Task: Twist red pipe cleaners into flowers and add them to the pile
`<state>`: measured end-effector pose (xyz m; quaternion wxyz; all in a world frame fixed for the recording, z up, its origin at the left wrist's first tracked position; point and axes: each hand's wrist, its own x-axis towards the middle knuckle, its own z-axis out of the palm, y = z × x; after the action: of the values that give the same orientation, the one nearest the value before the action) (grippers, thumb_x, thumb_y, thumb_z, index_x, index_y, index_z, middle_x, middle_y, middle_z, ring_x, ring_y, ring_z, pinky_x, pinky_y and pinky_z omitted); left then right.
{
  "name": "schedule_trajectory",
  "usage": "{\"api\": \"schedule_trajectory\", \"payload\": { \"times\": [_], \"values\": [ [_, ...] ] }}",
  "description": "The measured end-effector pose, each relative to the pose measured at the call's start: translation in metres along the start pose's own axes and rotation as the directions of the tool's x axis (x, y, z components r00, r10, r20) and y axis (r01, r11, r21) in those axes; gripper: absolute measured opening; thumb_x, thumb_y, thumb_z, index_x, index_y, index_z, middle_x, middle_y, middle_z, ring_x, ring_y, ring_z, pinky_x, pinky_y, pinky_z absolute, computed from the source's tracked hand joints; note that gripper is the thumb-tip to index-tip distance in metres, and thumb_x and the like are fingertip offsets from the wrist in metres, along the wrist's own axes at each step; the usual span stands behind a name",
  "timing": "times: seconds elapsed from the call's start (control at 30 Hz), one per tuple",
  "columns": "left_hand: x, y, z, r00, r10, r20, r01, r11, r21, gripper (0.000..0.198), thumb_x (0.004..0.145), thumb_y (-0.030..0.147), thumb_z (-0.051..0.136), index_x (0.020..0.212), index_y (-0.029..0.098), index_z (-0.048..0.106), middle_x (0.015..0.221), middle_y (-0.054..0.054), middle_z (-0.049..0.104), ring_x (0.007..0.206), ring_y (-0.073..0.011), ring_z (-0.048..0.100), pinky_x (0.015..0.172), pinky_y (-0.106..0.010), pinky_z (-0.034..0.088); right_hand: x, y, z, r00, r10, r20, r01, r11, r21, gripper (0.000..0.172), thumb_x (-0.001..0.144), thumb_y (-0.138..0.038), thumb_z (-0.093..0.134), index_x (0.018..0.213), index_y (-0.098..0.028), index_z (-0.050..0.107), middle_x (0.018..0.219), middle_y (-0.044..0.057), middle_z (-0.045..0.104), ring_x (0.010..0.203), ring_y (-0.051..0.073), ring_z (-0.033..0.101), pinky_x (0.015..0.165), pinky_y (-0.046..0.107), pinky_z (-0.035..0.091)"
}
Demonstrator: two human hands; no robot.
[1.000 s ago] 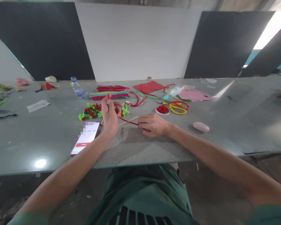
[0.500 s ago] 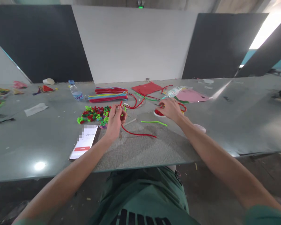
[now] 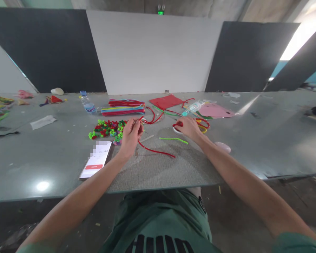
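My left hand (image 3: pixel 131 133) is closed in a pinch on a red pipe cleaner (image 3: pixel 158 151), whose long tail runs right over the table while a short tip sticks up above the fingers. My right hand (image 3: pixel 189 127) has its fingers closed on a small red piece (image 3: pixel 178 124), too small to make out, over a white-rimmed round item (image 3: pixel 177 130). Behind that hand lie red and yellow loops (image 3: pixel 205 123), partly hidden. A short green pipe cleaner (image 3: pixel 173 139) rests between the hands. Beside my left hand is a pile of twisted red and green pipe-cleaner pieces (image 3: pixel 105 129).
Bundles of pipe cleaners (image 3: pixel 123 107) lie at the back, beside a water bottle (image 3: pixel 87 103). A red sheet (image 3: pixel 165 101), a clear bottle (image 3: pixel 193 108) and pink sheets (image 3: pixel 216 110) are behind my right hand. A phone (image 3: pixel 97 160) lies near the front edge.
My right hand has shifted slightly down and now has the red piece at its fingertips, at the white-rimmed item. My left hand keeps the red pipe cleaner; the view has tilted slightly.
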<state>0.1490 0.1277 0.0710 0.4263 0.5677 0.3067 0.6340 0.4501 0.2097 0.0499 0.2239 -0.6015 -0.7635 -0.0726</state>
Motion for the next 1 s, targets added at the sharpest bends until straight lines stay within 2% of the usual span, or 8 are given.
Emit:
{"api": "schedule_trajectory", "payload": {
  "times": [0.13, 0.23, 0.33, 0.43, 0.53, 0.63, 0.9, 1.0],
  "values": [
    [0.002, 0.001, -0.002, 0.998, 0.057, 0.019, -0.059, 0.994, 0.09, 0.021, 0.105, 0.031, 0.055, 0.087, 0.022, 0.056, 0.072, 0.001, 0.049, 0.057, -0.0103, 0.041, 0.048, -0.024, 0.031, 0.001, -0.006, -0.007, 0.998, -0.013, -0.061, 0.024, 0.985, 0.173, 0.006, 0.086, -0.021, 0.076, 0.089, -0.02, 0.08, 0.093, 0.007, 0.082, 0.084, 0.024, 0.071, 0.079, 0.035, 0.046],
    [0.002, 0.003, -0.005, 0.981, 0.194, 0.029, -0.193, 0.938, 0.288, 0.017, 0.106, 0.027, 0.054, 0.091, 0.021, 0.061, 0.072, 0.001, 0.055, 0.062, -0.0114, 0.051, 0.056, -0.024, 0.041, -0.001, -0.016, -0.013, 0.989, -0.065, -0.131, 0.104, 0.943, 0.317, 0.004, 0.086, -0.025, 0.077, 0.087, -0.021, 0.079, 0.084, 0.004, 0.08, 0.074, 0.021, 0.068, 0.074, 0.033, 0.047],
    [-0.003, 0.004, -0.008, 0.927, 0.357, 0.114, -0.36, 0.761, 0.54, 0.015, 0.106, 0.024, 0.055, 0.097, 0.021, 0.066, 0.073, 0.002, 0.063, 0.064, -0.011, 0.057, 0.064, -0.024, 0.045, -0.008, -0.033, -0.019, 0.941, -0.18, -0.286, 0.283, 0.881, 0.379, 0.007, 0.09, -0.027, 0.075, 0.09, -0.021, 0.077, 0.085, 0.004, 0.077, 0.071, 0.019, 0.063, 0.072, 0.032, 0.048],
    [-0.01, 0.004, -0.006, 0.871, 0.436, 0.226, -0.468, 0.596, 0.653, 0.014, 0.106, 0.022, 0.056, 0.101, 0.021, 0.069, 0.076, 0.002, 0.069, 0.064, -0.0102, 0.06, 0.065, -0.023, 0.044, -0.019, -0.055, -0.027, 0.86, -0.308, -0.408, 0.469, 0.793, 0.388, 0.007, 0.095, -0.027, 0.071, 0.094, -0.022, 0.076, 0.085, 0.003, 0.074, 0.072, 0.017, 0.061, 0.07, 0.031, 0.048],
    [-0.015, 0.004, -0.002, 0.85, 0.437, 0.294, -0.508, 0.531, 0.678, 0.014, 0.107, 0.021, 0.056, 0.104, 0.021, 0.069, 0.08, 0.001, 0.073, 0.069, -0.0111, 0.064, 0.067, -0.023, 0.044, -0.029, -0.076, -0.033, 0.787, -0.388, -0.479, 0.586, 0.713, 0.385, 0.009, 0.1, -0.028, 0.068, 0.097, -0.023, 0.075, 0.083, 0.002, 0.071, 0.071, 0.016, 0.059, 0.069, 0.031, 0.048],
    [-0.017, 0.003, 0.0, 0.852, 0.409, 0.328, -0.512, 0.514, 0.689, 0.014, 0.107, 0.021, 0.055, 0.105, 0.021, 0.069, 0.083, 0.0, 0.075, 0.069, -0.0119, 0.064, 0.066, -0.024, 0.044, -0.035, -0.089, -0.036, 0.759, -0.395, -0.518, 0.62, 0.681, 0.388, 0.009, 0.101, -0.025, 0.066, 0.097, -0.023, 0.073, 0.077, 0.0, 0.068, 0.071, 0.015, 0.059, 0.069, 0.03, 0.048],
    [-0.019, 0.007, -0.001, 0.866, 0.358, 0.349, -0.497, 0.535, 0.683, 0.017, 0.108, 0.024, 0.053, 0.105, 0.024, 0.07, 0.085, -0.002, 0.075, 0.073, -0.0151, 0.066, 0.068, -0.027, 0.044, -0.038, -0.088, -0.031, 0.781, -0.426, -0.456, 0.611, 0.669, 0.422, 0.013, 0.105, -0.029, 0.06, 0.099, -0.025, 0.071, 0.079, 0.002, 0.066, 0.074, 0.018, 0.059, 0.073, 0.034, 0.049],
    [-0.019, 0.006, -0.001, 0.859, 0.361, 0.363, -0.508, 0.516, 0.69, 0.019, 0.109, 0.024, 0.052, 0.105, 0.024, 0.071, 0.09, -0.003, 0.077, 0.076, -0.0158, 0.066, 0.069, -0.028, 0.044, -0.037, -0.087, -0.031, 0.768, -0.45, -0.456, 0.628, 0.668, 0.398, 0.014, 0.105, -0.028, 0.059, 0.099, -0.025, 0.071, 0.078, 0.002, 0.066, 0.074, 0.018, 0.06, 0.075, 0.035, 0.049]
  ]
}}
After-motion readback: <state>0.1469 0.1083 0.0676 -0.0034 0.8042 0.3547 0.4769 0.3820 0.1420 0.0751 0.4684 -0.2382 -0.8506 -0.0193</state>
